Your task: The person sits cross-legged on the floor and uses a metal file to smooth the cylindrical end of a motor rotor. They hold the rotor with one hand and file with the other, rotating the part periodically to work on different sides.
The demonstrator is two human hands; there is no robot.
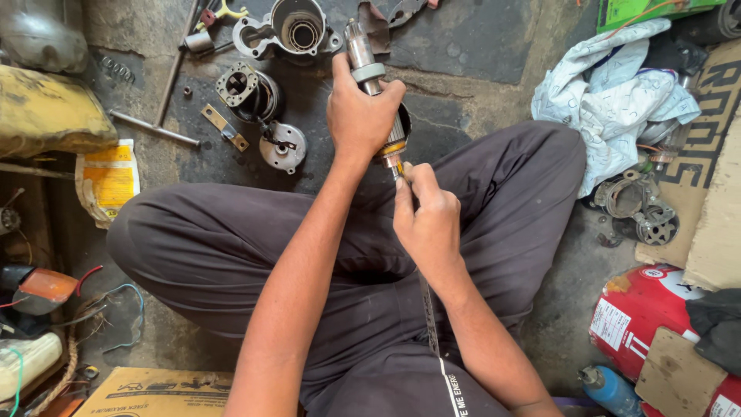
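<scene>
Left hand (361,108) wrapped round the middle of a motor armature (376,96) at upper centre of the frame, fingers closed tight on its winding body. Shaft end poking out above the fist, pointing to the top edge; commutator end sticking out below, toward the lap. Right hand (423,220) just under that lower end, thumb and fingertips pinched together on a thin strip (427,309) pressed against the commutator, the strip trailing down over the dark trousers (231,239). Armature slim and steel-grey at the shaft, with a pale collar just above the fist, then copper and yellow tones where the body meets the lower hand. Held above the floor, between the crossed knees. On the concrete above left, an open motor housing (297,29), hollow, with a round inner ring showing; beside it a brush-holder plate (247,91) and a round end cap (282,145). Crumpled white cloth (610,100) at upper right. Red cylinder (656,324) at lower right. Cardboard box (154,390) at bottom left, contents not visible.
</scene>
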